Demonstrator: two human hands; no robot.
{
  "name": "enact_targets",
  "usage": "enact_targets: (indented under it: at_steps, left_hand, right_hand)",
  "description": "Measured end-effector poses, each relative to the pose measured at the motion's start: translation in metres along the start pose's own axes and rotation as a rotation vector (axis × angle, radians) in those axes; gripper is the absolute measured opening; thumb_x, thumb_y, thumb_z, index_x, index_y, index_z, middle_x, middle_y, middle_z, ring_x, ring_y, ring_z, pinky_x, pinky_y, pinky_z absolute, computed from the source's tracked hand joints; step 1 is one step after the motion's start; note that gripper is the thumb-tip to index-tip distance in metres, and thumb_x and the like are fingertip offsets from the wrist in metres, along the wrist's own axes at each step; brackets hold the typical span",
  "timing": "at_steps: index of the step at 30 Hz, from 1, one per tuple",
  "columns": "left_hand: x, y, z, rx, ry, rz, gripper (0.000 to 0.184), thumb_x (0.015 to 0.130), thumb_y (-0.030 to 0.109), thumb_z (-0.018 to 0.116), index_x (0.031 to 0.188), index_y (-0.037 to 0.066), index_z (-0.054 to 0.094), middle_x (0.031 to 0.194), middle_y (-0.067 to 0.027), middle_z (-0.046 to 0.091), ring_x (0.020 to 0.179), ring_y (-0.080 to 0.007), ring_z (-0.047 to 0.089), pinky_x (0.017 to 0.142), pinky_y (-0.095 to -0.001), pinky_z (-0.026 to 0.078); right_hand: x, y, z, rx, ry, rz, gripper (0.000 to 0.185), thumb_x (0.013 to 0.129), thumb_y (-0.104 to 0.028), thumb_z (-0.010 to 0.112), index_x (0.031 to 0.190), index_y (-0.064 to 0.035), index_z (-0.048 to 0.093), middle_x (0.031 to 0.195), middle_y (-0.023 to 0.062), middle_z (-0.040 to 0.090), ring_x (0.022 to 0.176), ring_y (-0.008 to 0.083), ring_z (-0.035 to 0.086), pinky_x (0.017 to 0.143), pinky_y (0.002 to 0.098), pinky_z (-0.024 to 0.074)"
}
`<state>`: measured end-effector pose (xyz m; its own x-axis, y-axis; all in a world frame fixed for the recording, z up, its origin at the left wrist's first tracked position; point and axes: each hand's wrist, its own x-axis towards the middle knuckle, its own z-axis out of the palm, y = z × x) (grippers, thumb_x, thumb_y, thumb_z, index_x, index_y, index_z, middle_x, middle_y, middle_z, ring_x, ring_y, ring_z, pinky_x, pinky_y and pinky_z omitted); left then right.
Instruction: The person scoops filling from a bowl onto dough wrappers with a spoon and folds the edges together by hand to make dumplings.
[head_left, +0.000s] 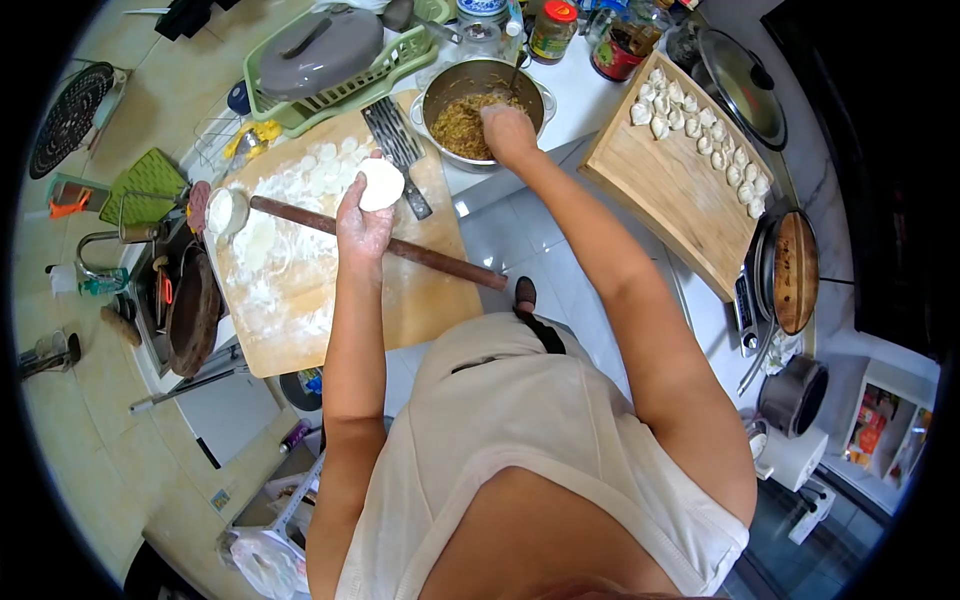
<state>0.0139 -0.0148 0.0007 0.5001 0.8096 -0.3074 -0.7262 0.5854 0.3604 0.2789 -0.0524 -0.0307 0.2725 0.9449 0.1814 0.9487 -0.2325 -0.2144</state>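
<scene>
A round white dough wrapper (383, 184) rests in my left hand (364, 222), gripped at its edge by floury fingers. This hand is above a wooden rolling pin (440, 262), which lies across the floured board (430, 310). My right hand (508, 132) reaches into a metal pot (424, 110) of brownish minced filling (460, 128). Its fingers look curled down at the filling, and what they hold is hidden. Near it, a dark utensil handle (518, 72) rises at the pot's far side. More flattened wrappers (325, 170) lie on the board.
Folded dumplings (690, 120) sit in rows on a wooden tray (675, 195) at right. A slotted metal blade tool (393, 135) lies on the board beside a bowl of flour (227, 212). Behind stand a green basket (400, 65) and jars (553, 32).
</scene>
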Motion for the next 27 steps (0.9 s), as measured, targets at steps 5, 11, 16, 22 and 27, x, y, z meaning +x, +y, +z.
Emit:
enact_targets:
  at_steps: [5,11,16,22,27]
  left_hand:
    - [0.001,0.002,-0.003,-0.009,0.071,-0.006,0.038,0.094,0.012,0.045,0.127,-0.005,0.036,0.127,-0.0209,0.049,0.117,-0.0336,0.049,0.1,-0.0461,0.043]
    - [-0.002,0.004,-0.001,0.008,0.069,0.017,0.039,0.096,0.017,0.043,0.128,-0.004,0.036,0.127,-0.0217,0.049,0.119,-0.0355,0.047,0.101,-0.0471,0.041]
    - [-0.003,0.004,-0.002,-0.053,0.097,-0.033,0.039,0.098,0.022,0.036,0.128,-0.003,0.037,0.128,-0.0218,0.049,0.12,-0.0365,0.046,0.102,-0.0482,0.04]
    - [0.003,-0.001,-0.005,-0.018,0.138,-0.022,0.037,0.098,0.021,0.035,0.127,-0.003,0.036,0.129,-0.0222,0.048,0.118,-0.0346,0.048,0.101,-0.0476,0.042]
    - [0.007,-0.001,-0.005,0.007,0.116,-0.019,0.034,0.097,0.019,0.037,0.124,-0.002,0.039,0.127,-0.023,0.05,0.116,-0.0336,0.05,0.099,-0.047,0.043]
  right_hand:
    - [-0.012,-0.014,0.001,-0.007,-0.013,0.014,0.019,0.084,-0.012,0.045,0.08,-0.0035,0.061,0.081,0.0184,0.064,0.078,0.0335,0.064,0.068,0.044,0.0511]
    - [0.0,-0.004,0.014,0.039,0.052,-0.001,0.015,0.082,-0.009,0.047,0.08,-0.0044,0.062,0.081,0.0167,0.064,0.078,0.0325,0.065,0.069,0.0431,0.0517]
    - [-0.01,-0.009,0.012,0.126,-0.047,-0.074,0.019,0.081,-0.01,0.047,0.083,-0.0042,0.065,0.084,0.0186,0.065,0.081,0.034,0.064,0.074,0.0448,0.0503]
    - [-0.01,0.01,-0.015,0.242,-0.132,0.062,0.021,0.079,-0.01,0.049,0.082,-0.0033,0.068,0.086,0.02,0.066,0.084,0.0345,0.064,0.076,0.0447,0.0499]
    - [-0.009,0.007,-0.019,0.131,-0.11,0.256,0.021,0.078,-0.009,0.048,0.08,-0.0012,0.068,0.084,0.0223,0.066,0.082,0.0361,0.065,0.075,0.0453,0.0507]
